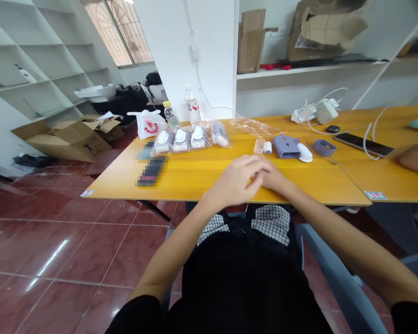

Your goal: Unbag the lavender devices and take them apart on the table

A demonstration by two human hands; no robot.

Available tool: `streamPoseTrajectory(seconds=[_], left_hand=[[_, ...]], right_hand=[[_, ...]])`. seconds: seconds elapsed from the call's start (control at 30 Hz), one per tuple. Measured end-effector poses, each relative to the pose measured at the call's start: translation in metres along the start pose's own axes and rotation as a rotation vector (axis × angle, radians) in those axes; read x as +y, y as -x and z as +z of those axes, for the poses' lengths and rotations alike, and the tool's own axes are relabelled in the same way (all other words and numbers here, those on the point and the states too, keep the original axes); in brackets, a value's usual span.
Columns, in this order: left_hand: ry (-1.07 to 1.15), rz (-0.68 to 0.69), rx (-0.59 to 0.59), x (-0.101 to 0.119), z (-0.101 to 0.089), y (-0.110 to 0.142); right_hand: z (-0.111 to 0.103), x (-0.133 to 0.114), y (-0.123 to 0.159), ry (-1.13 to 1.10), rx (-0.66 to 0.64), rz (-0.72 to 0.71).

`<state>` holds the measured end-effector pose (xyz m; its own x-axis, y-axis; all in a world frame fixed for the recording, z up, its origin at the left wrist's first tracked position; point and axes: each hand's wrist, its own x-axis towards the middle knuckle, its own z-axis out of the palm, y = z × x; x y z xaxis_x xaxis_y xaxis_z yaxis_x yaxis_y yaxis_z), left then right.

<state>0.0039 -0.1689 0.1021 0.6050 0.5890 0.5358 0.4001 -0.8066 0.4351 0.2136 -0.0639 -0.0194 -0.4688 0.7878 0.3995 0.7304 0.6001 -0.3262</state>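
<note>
Box (259, 146), small and pinkish, is on the table (195, 176), just beyond the left hand (241, 178); a white cylinder (268, 148) is close beside it. The left hand lies over the right hand (270, 177), half spread, with its thumb apart from the fingers. The right fingers are mostly covered, so I cannot tell their state. Right of the cylinder is a purple holder (284, 146), with a white piece (304, 153) against it.
</note>
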Motion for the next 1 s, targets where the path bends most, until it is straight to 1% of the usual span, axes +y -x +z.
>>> streamPoseTrajectory(seconds=[0.07, 0.13, 0.17, 0.2, 0.23, 0.33, 0.47, 0.63, 0.9, 1.0], left_hand=[[-0.216, -0.195, -0.142, -0.052, 0.017, 0.0], [-0.377, -0.411, -0.263, -0.092, 0.029, 0.01], [-0.424, -0.492, -0.301, -0.105, 0.033, 0.017], [-0.455, -0.537, -0.313, -0.114, 0.036, 0.023], [-0.474, -0.553, -0.311, -0.12, 0.038, 0.028], [-0.498, -0.569, -0.292, -0.121, 0.04, 0.034], [-0.501, -0.56, -0.314, -0.117, 0.04, 0.033], [-0.526, -0.548, -0.321, -0.118, 0.038, 0.035], [-0.535, -0.537, -0.31, -0.121, 0.039, 0.037], [-0.537, -0.539, -0.318, -0.12, 0.039, 0.036]], right_hand=[[0.011, -0.014, -0.003, 0.02, -0.056, 0.019], [0.018, -0.024, -0.007, 0.091, -0.164, 0.12], [0.02, -0.027, -0.009, 0.119, -0.207, 0.156], [0.02, -0.028, -0.01, 0.139, -0.237, 0.185], [0.02, -0.03, -0.011, 0.148, -0.251, 0.202], [0.016, -0.031, -0.008, 0.151, -0.248, 0.248], [0.011, -0.036, -0.001, 0.15, -0.27, 0.29], [0.007, -0.041, -0.001, 0.166, -0.3, 0.295], [0.01, -0.04, -0.002, 0.16, -0.299, 0.3], [0.008, -0.041, -0.009, 0.174, -0.315, 0.294]])
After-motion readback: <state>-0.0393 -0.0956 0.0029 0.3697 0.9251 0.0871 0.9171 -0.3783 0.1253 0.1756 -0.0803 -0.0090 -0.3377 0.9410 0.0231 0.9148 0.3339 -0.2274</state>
